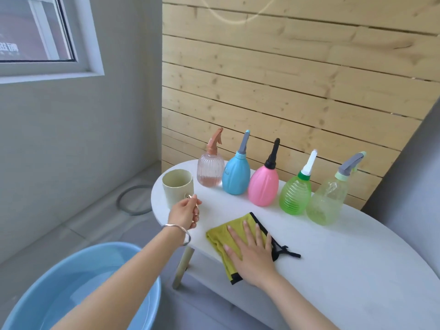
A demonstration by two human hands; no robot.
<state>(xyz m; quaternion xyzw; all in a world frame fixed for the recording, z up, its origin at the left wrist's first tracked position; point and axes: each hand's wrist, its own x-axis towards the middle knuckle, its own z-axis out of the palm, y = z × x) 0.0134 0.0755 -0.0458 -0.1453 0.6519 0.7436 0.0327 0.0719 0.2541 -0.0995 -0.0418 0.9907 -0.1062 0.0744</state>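
The left hand [185,213] reaches in from the lower left of the frame, a silver bangle [179,231] on its wrist. Its fingers are curled round the handle of a pale cream cup [177,186], gripping it. The cup stands upright at the left end of the white table [338,263], left of centre in the frame. It is matt and plain, and its open mouth faces up.

The right hand [253,252] comes up from the lower right and lies flat, fingers straight and spread, pressing on a yellow-green cloth [220,235]. The cloth sits crumpled on the table just below the frame's centre. It has a black edging, and a black loop trails out to the right of the hand.

Above the cloth, five spray bottles stand in a row: clear pink [210,172], blue [236,177], pink [263,185], green [295,195] and clear [327,202]. A blue basin [147,291] holding water fills the lower left corner.
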